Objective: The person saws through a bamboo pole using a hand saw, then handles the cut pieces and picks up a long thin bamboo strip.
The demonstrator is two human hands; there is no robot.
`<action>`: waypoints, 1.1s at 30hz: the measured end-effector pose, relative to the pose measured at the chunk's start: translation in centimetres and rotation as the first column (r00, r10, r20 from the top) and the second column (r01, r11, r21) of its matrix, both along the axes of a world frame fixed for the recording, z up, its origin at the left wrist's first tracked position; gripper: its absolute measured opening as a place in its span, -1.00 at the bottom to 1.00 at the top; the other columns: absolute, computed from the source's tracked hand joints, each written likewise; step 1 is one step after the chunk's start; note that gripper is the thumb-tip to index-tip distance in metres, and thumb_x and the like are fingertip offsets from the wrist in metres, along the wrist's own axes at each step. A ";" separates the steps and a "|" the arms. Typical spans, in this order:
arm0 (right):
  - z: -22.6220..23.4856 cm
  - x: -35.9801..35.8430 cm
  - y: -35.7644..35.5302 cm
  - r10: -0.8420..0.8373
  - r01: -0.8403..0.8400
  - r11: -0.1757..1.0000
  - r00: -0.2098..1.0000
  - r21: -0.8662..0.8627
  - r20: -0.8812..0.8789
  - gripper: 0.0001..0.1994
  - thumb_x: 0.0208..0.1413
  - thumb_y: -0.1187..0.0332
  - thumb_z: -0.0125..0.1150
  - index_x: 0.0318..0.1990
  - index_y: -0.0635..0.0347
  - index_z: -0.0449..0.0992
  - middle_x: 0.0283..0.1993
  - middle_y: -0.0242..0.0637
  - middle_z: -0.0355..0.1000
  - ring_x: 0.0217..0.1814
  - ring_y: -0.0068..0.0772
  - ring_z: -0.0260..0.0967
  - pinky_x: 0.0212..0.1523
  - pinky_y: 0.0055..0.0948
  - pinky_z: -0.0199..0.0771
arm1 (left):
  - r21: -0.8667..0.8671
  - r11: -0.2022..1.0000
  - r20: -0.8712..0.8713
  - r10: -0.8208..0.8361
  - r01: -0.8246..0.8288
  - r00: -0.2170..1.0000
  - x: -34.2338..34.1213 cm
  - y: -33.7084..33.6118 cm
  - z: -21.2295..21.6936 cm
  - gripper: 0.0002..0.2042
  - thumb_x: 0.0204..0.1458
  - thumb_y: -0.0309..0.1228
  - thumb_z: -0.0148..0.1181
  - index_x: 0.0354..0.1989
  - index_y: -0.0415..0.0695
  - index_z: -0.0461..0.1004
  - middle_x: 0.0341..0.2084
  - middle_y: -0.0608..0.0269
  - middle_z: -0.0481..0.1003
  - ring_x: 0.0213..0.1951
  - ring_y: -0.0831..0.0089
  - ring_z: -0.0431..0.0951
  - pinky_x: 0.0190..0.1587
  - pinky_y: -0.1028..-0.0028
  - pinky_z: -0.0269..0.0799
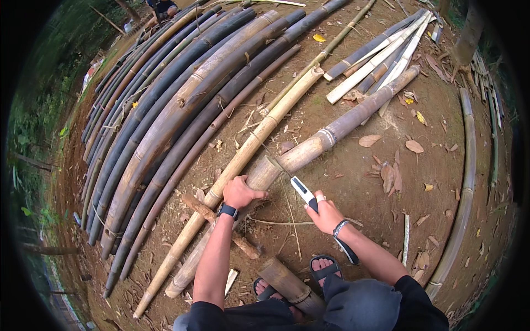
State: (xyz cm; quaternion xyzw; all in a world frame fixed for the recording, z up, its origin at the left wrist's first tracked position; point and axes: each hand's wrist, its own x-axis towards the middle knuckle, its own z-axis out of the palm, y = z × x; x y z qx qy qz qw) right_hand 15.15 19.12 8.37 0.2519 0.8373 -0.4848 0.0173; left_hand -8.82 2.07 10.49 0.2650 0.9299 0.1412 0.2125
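A thick bamboo pole runs from near my feet up to the right, propped on a short piece of branch. My left hand, with a dark band on its wrist, grips the pole from above, thumb along its side. In my right hand is a handsaw with a white and black handle, fingers closed round the grip. Its thin blade lies across the pole at a cut, just beyond my left hand. How deep the cut goes I cannot tell.
A thinner pale bamboo pole lies alongside on the left. Beyond it, many dark poles are stacked. Split bamboo strips lie at the upper right, and a long pole at the right. A short bamboo piece stands between my sandalled feet.
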 end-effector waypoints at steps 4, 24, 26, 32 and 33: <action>1.8 -0.7 1.4 0.030 -0.026 0.990 0.999 -0.137 0.031 -0.68 0.26 0.24 0.10 -0.11 0.30 0.19 -0.54 0.02 0.44 -0.57 0.02 0.49 -0.58 -0.12 0.45 | -0.064 0.997 -0.076 0.033 -0.038 0.997 2.5 0.4 0.2 -0.24 -0.52 0.13 0.48 -0.12 -0.17 0.60 -0.41 -0.06 0.62 -0.32 0.08 0.65 -0.19 0.21 0.55; 2.1 14.4 0.9 -0.030 0.053 0.992 0.981 -0.115 0.193 -0.59 0.26 0.15 0.08 -0.02 0.33 0.17 -0.33 0.32 0.43 -0.19 0.44 0.40 -0.20 0.11 0.35 | -0.018 0.999 -0.289 0.026 -0.032 0.957 9.4 0.2 -6.8 -0.15 -0.30 -0.17 0.51 0.20 -0.21 0.22 -0.05 -0.13 0.50 -0.08 -0.05 0.56 -0.01 0.13 0.49; 0.7 15.1 0.2 -0.017 0.043 0.987 0.986 -0.153 0.167 -0.60 0.27 0.16 0.08 -0.04 0.33 0.17 -0.35 0.32 0.43 -0.20 0.43 0.40 -0.21 0.11 0.36 | -0.079 0.995 -0.179 0.052 -0.067 0.982 9.3 0.3 -7.0 -0.22 -0.31 -0.17 0.51 0.12 -0.22 0.29 -0.11 -0.14 0.53 -0.11 -0.05 0.58 -0.04 0.12 0.51; -0.2 11.8 1.2 0.033 -0.019 0.996 0.988 -0.087 0.150 -0.60 0.28 0.14 0.06 -0.07 0.35 0.19 -0.38 0.33 0.44 -0.22 0.43 0.42 -0.25 0.16 0.39 | -0.173 0.984 0.013 -0.040 0.042 0.999 6.5 0.8 -4.5 -0.40 -0.32 -0.07 0.48 -0.16 -0.24 0.47 -0.32 -0.20 0.60 -0.20 -0.03 0.64 -0.10 0.17 0.55; 0.1 10.1 1.5 0.051 -0.039 0.997 0.982 -0.069 0.180 -0.60 0.28 0.13 0.06 -0.06 0.35 0.19 -0.39 0.33 0.45 -0.23 0.43 0.43 -0.25 0.17 0.39 | -0.175 0.984 0.012 -0.034 0.035 0.999 6.4 0.7 -4.6 -0.39 -0.34 -0.07 0.48 -0.16 -0.24 0.48 -0.32 -0.20 0.60 -0.20 -0.02 0.64 -0.10 0.17 0.55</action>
